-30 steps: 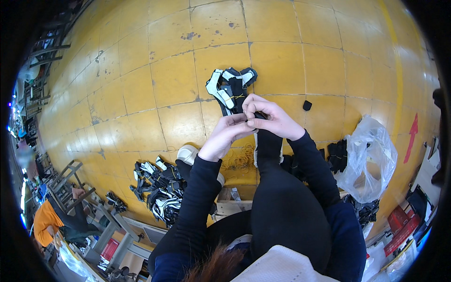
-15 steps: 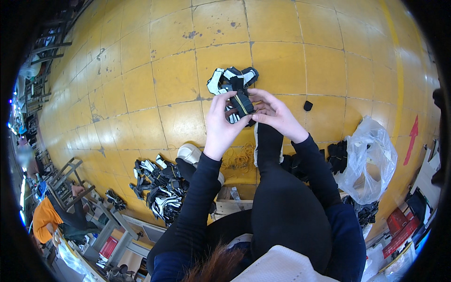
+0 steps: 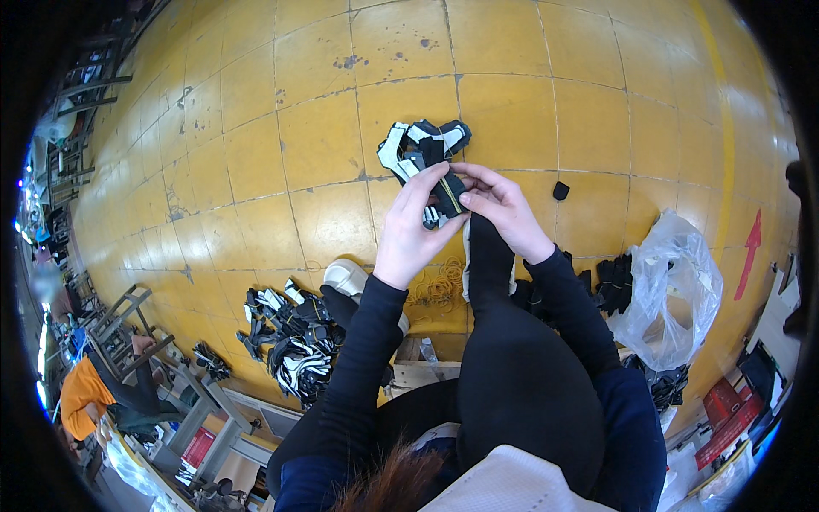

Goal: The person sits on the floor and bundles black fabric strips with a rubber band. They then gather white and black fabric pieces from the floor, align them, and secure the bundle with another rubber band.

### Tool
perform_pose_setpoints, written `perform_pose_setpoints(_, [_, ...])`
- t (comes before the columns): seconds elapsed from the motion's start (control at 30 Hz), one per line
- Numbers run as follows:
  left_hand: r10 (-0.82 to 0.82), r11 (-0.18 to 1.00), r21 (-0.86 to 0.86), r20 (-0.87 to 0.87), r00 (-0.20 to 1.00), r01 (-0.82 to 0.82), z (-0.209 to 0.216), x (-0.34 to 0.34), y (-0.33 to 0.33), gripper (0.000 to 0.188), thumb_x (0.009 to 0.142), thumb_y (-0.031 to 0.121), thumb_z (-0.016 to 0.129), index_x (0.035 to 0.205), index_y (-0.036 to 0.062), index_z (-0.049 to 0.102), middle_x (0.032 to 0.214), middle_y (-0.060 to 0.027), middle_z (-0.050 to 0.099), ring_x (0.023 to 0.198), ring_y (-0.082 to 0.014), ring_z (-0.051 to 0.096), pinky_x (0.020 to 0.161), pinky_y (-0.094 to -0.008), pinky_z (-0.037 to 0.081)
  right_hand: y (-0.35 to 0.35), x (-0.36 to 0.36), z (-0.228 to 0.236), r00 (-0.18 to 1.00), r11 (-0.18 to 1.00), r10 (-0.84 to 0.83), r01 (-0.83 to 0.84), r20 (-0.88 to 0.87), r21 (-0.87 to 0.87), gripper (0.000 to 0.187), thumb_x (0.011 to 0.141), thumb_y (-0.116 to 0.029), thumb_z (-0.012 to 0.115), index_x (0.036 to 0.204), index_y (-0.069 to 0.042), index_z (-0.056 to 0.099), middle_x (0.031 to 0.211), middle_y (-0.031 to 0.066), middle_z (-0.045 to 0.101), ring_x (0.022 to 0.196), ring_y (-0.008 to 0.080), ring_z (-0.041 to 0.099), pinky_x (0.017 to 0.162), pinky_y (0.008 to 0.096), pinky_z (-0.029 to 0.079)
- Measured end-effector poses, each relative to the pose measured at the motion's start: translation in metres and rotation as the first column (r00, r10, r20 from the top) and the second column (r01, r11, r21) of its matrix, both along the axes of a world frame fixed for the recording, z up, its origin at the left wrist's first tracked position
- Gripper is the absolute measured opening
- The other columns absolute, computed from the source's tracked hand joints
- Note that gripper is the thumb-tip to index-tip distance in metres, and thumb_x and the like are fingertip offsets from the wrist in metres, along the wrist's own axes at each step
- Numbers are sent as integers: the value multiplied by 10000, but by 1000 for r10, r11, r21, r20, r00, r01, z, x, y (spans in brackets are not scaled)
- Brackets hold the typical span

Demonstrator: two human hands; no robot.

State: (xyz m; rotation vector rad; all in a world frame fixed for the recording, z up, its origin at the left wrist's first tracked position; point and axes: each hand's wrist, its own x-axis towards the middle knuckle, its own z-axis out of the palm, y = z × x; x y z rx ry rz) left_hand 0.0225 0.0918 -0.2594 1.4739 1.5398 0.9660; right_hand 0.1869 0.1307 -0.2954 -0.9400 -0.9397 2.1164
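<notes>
Between my two hands is a small stack of black fabric pieces (image 3: 450, 194) with a yellow rubber band around it. My left hand (image 3: 411, 230) grips its left side, thumb below and fingers above. My right hand (image 3: 505, 212) pinches its right side, thumb against the near end and fingers curled over the far edge. Just beyond, on the floor, lie bundles of black and white cut pieces (image 3: 426, 141), partly covered by my left fingers and the held stack. A loose pile of yellow rubber bands (image 3: 438, 286) lies on the floor between my feet.
A heap of black and white pieces (image 3: 299, 346) lies to my left. To my right are black bundles (image 3: 612, 286) and a clear plastic bag (image 3: 670, 294). One small black piece (image 3: 560, 191) lies alone on the yellow tiles. A person in orange (image 3: 85, 392) is at far left.
The banded stack has turned slightly in my hands, and its band now runs more lengthwise to view. My left fingers have shifted right along it, and my right thumb has moved onto its end.
</notes>
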Motion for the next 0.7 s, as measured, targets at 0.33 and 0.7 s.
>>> perform_pose_setpoints(0.33, [10, 1000, -2, -100, 995, -10, -23, -8, -9, 625, 665, 127, 809, 1223, 6, 554, 1172, -171, 612, 1073, -296, 612, 884, -363, 513, -1, -9, 2, 996, 997, 60, -58, 65, -43, 437, 925, -93, 594, 1339, -17, 476, 959, 14, 579, 882, 80, 547, 795, 229, 451])
perform_pose_setpoints(0.7, [682, 626, -678, 236, 692, -385, -113, -35, -30, 861, 885, 480, 623, 1479, 2, 222, 1484, -179, 328, 1384, -300, 291, 1111, -436, 247, 12, -13, -48, 941, 989, -91, 123, 325, -79, 469, 895, -151, 645, 1325, -43, 491, 994, 36, 561, 973, 122, 568, 830, 256, 474])
